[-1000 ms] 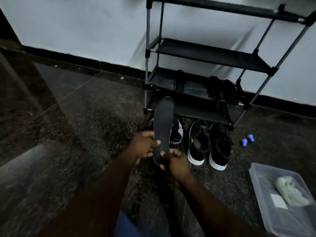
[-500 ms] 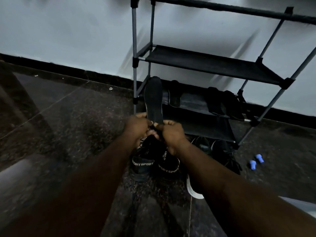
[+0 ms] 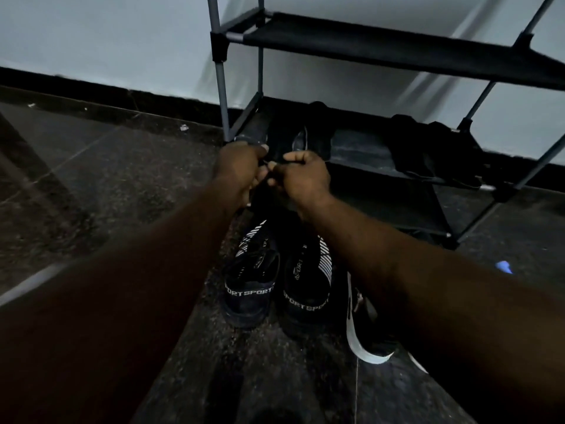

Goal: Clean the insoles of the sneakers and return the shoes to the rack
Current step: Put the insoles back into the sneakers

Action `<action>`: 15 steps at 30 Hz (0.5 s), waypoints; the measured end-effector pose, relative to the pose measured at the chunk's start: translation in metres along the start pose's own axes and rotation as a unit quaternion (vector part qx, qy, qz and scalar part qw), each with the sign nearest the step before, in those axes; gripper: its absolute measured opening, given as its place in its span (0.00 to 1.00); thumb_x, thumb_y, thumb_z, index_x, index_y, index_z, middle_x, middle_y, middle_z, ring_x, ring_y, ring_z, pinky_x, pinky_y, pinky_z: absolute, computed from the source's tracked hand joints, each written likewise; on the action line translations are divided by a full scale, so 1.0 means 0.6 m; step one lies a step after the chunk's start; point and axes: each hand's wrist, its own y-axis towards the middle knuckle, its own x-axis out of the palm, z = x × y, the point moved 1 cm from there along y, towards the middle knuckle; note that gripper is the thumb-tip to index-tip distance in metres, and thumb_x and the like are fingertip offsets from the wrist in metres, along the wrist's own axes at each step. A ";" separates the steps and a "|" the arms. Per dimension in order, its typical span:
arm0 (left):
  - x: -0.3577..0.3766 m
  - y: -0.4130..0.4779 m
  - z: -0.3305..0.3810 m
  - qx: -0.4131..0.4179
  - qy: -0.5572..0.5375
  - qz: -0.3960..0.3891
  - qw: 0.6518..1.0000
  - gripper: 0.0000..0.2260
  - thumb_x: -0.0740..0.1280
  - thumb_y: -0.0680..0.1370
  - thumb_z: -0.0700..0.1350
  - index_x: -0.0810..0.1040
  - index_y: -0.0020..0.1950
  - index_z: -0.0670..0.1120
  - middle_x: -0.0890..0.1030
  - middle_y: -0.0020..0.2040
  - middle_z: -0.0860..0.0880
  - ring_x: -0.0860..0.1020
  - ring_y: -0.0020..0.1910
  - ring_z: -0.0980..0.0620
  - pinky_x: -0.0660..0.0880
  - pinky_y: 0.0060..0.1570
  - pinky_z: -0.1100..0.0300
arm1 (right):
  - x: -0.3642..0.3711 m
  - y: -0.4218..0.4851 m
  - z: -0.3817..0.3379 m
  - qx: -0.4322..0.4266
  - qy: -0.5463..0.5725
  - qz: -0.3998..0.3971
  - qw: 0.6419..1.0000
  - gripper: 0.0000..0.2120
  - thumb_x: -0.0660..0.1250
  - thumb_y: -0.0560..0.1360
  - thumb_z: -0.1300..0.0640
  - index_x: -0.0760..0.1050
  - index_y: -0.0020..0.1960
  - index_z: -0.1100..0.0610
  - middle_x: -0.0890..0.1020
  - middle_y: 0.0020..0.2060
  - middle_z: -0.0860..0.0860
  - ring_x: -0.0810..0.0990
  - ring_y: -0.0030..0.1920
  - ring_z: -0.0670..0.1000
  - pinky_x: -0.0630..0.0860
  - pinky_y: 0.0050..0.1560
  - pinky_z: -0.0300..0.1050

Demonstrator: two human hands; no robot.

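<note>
Left grip (image 3: 241, 166) and right grip (image 3: 302, 175) pinch the insole (image 3: 276, 145); we've lowered it toward the rack (image 3: 397, 50) at twelve o'clock, likely parking it.

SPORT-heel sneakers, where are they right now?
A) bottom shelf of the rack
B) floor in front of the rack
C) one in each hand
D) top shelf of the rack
B: the SPORT sneakers stand side by side on the floor in front of the rack, while the left hand and right hand pinch a dark insole above them.
</note>
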 end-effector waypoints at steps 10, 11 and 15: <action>0.035 0.027 -0.028 0.057 -0.001 0.006 0.998 0.11 0.66 0.79 0.35 0.82 0.55 0.49 0.85 0.44 0.45 0.81 0.33 0.53 0.78 0.32 0.64 | -0.008 0.062 -0.010 -0.058 -0.150 0.028 0.987 0.10 0.72 0.74 0.61 0.78 0.49 0.48 0.85 0.47 0.50 0.85 0.49 0.52 0.83 0.54 0.49; 0.037 0.033 -0.031 0.059 0.010 0.006 0.998 0.10 0.67 0.79 0.36 0.83 0.55 0.48 0.86 0.44 0.45 0.81 0.35 0.52 0.78 0.32 0.63 | -0.012 0.061 -0.011 -0.062 -0.141 0.010 0.988 0.12 0.73 0.74 0.61 0.79 0.54 0.48 0.85 0.50 0.50 0.85 0.50 0.52 0.84 0.53 0.49; 0.037 0.054 -0.033 0.099 0.036 0.023 0.994 0.04 0.73 0.77 0.38 0.86 0.50 0.43 0.87 0.43 0.45 0.85 0.42 0.49 0.82 0.41 0.59 | -0.031 0.050 -0.006 -0.123 -0.171 0.034 0.977 0.17 0.72 0.71 0.49 0.78 0.59 0.41 0.84 0.47 0.46 0.87 0.45 0.51 0.86 0.46 0.55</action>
